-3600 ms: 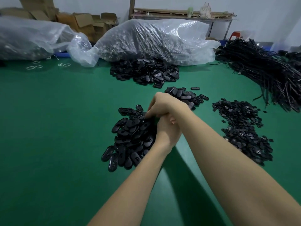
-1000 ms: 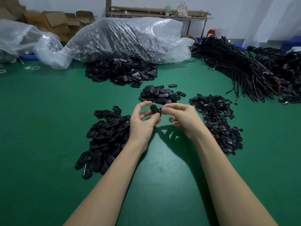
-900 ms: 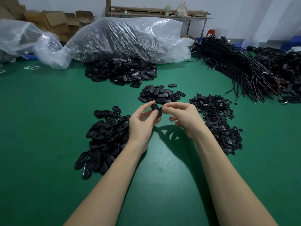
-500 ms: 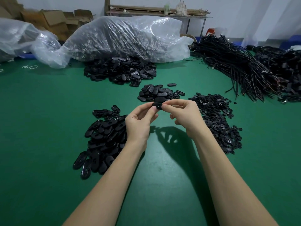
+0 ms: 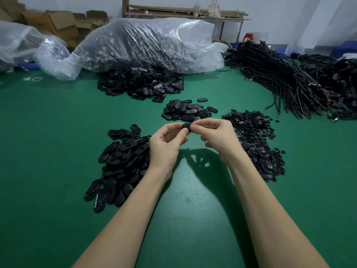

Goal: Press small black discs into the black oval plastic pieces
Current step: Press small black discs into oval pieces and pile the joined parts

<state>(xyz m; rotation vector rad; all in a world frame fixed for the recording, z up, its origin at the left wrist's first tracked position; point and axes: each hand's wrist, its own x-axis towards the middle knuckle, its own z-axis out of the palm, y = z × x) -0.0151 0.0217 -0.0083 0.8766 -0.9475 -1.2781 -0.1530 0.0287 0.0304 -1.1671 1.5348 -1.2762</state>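
- My left hand [image 5: 164, 146] and right hand [image 5: 218, 138] are raised over the matte green table [image 5: 48, 151], fingertips meeting at centre.
- Both pinch one small black oval plastic piece [image 5: 187, 126]: left thumb and index on its left end, right thumb and index on its right end. Other fingers loosely curled.
- The piece is smooth, dull black, mostly hidden by fingertips. What shows suggests its long axis runs roughly left-right between the hands; I can't tell which face is up, or whether a disc is seated in it.
- Left of my left wrist: heap of glossy black oval plastic shells [image 5: 119, 161], rounded ends, many with a slot, lying at all angles.
- Right of my right hand: flat spread of small black discs [image 5: 255, 140], thin, round, some with a pale centre.
- Just beyond the hands: small pile of smooth black ovals [image 5: 185, 112], mostly closed face up.
- Further back: bigger heap of black oval parts [image 5: 141, 84] spilling from a crinkled clear plastic bag [image 5: 146, 43].
- Far right: bundles of thin black cables [image 5: 280, 80], strands running diagonally.
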